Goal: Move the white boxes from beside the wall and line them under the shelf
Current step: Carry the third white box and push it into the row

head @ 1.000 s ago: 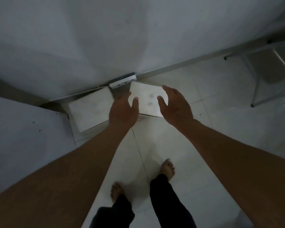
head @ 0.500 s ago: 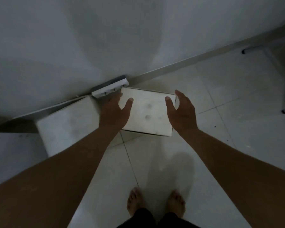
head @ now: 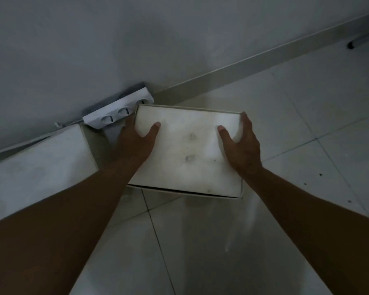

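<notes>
A white box with two dark smudges on its lid sits by the wall in the middle of the head view. My left hand grips its left side with the thumb on the lid. Its right side is held by my right hand, thumb also on top. A second white box stands to the left against the wall, partly behind my left forearm. No shelf is in view.
A white wall socket strip juts from the wall just behind the held box's left corner. A skirting board runs along the wall. Pale floor tiles spread to the right and below. A dark leg tip shows far right.
Both hands came down from hovering over the box and closed on its two sides. The camera has moved closer and lower; my feet are out of view.
</notes>
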{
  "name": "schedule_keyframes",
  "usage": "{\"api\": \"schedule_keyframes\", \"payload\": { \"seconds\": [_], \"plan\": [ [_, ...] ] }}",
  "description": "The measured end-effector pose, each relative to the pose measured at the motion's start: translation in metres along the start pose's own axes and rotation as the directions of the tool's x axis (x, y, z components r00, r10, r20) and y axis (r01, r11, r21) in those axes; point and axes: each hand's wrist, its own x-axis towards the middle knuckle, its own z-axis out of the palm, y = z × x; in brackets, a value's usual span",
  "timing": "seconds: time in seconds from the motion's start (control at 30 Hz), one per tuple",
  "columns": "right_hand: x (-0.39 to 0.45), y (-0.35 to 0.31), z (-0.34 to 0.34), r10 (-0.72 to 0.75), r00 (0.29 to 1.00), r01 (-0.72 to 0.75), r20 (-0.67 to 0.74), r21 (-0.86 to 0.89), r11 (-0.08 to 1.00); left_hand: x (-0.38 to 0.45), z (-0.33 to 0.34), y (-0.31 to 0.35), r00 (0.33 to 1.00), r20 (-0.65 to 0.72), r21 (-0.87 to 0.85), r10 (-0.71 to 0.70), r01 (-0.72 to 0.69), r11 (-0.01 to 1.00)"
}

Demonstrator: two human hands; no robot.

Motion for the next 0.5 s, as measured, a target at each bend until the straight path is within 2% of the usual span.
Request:
{"api": "schedule_keyframes", "payload": {
  "seconds": [0.3,0.5],
  "plan": [
    [0.002,0.012,0.011,-0.033,0.999,0.034,-0.020,0.013,0.999,0.000,0.018,-0.001,0.994,-0.106,0.026,-0.027,0.030,0.999],
    [0.003,0.008,0.013,0.061,0.998,-0.060,-0.035,0.011,0.998,-0.003,0.018,0.001,0.989,-0.147,0.043,-0.014,0.020,0.999]
  ]
}}
